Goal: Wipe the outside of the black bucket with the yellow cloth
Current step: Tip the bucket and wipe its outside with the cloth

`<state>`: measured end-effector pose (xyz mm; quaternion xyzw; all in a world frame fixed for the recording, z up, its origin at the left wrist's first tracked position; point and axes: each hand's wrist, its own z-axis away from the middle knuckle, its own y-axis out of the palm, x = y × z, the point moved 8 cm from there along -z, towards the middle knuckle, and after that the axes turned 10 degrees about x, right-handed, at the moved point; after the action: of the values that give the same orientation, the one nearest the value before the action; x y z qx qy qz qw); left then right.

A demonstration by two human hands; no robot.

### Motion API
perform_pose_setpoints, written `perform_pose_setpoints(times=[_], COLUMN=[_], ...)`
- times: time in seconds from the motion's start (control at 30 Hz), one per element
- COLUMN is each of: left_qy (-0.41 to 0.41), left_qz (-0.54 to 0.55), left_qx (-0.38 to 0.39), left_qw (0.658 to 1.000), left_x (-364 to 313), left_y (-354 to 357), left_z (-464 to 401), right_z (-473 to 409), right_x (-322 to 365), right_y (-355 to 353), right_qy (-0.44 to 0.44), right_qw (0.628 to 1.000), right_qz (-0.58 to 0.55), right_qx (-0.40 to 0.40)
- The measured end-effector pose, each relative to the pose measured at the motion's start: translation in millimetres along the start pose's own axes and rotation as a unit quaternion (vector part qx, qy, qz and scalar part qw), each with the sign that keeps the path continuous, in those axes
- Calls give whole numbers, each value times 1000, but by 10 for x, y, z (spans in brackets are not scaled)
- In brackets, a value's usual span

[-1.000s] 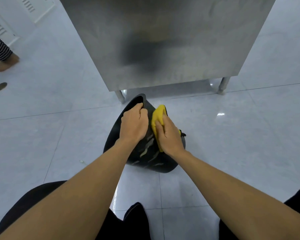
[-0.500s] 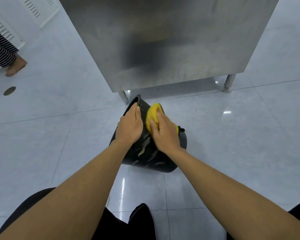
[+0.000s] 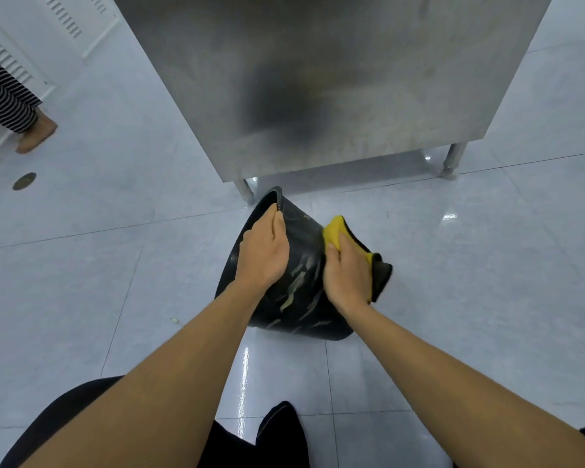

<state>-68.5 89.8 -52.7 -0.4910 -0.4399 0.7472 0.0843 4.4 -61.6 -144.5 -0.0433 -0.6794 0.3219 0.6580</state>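
Note:
The black bucket point(image 3: 299, 292) lies tilted on the tiled floor, its open mouth turned away to the upper left, pale smears on its side. My left hand point(image 3: 262, 253) grips the bucket's rim at the top. My right hand point(image 3: 347, 276) presses the yellow cloth point(image 3: 335, 231) against the bucket's right outer wall; a darker part of the cloth hangs out past my wrist on the right.
A stainless-steel cabinet point(image 3: 335, 79) on short legs stands right behind the bucket. Another person's striped trouser leg and foot point(image 3: 34, 136) are at the far left, beside a round floor drain point(image 3: 24, 181). My dark-clothed knees fill the bottom edge.
My right hand has slid the cloth from the top middle of the bucket's side over to its right flank. My left hand keeps its hold on the rim.

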Motion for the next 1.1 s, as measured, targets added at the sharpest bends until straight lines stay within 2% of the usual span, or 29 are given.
perform_pose_setpoints(times=[0.13, 0.27, 0.3, 0.43, 0.47, 0.53, 0.67, 0.73, 0.83, 0.9, 0.97, 1.1], left_qy=[-12, -45, -45, -48, -48, -48, -30, -29, -57, -90, -101, -43], left_qz=[29, 51, 44, 19, 17, 6, -7, 3, 39, 77, 101, 32], left_qx=[3, 12, 16, 23, 27, 25, 13, 19, 24, 19, 1, 20], left_qw=[999, 998, 998, 998, 998, 999, 999, 999, 997, 993, 990, 998], left_x=[-79, -21, -17, -37, -53, -80, -197, -213, -176, -143, -113, -158], left_y=[2, 8, 17, 40, 55, 70, 53, 57, 60, 58, 25, 35], left_z=[-44, -86, -92, -74, -58, -45, -55, -48, -31, -15, 9, 58], right_z=[252, 404, 370, 229, 241, 278, 344, 360, 340, 278, 178, 73], right_x=[681, 447, 282, -465, -520, -315, 544, 730, 660, 517, 247, -496], right_y=[127, 149, 112, -75, -95, -103, 29, 41, 22, 3, -1, -120], right_qy=[-164, -218, -198, 36, 57, 13, -171, -209, -224, -198, -125, 54], right_qw=[986, 974, 978, 999, 998, 999, 985, 978, 973, 975, 983, 986], right_qz=[30, 57, 60, 32, 31, 33, -19, -12, 59, 96, 137, 155], right_qx=[17, 3, -9, 4, 4, -5, 15, 19, 4, 0, 12, 35])
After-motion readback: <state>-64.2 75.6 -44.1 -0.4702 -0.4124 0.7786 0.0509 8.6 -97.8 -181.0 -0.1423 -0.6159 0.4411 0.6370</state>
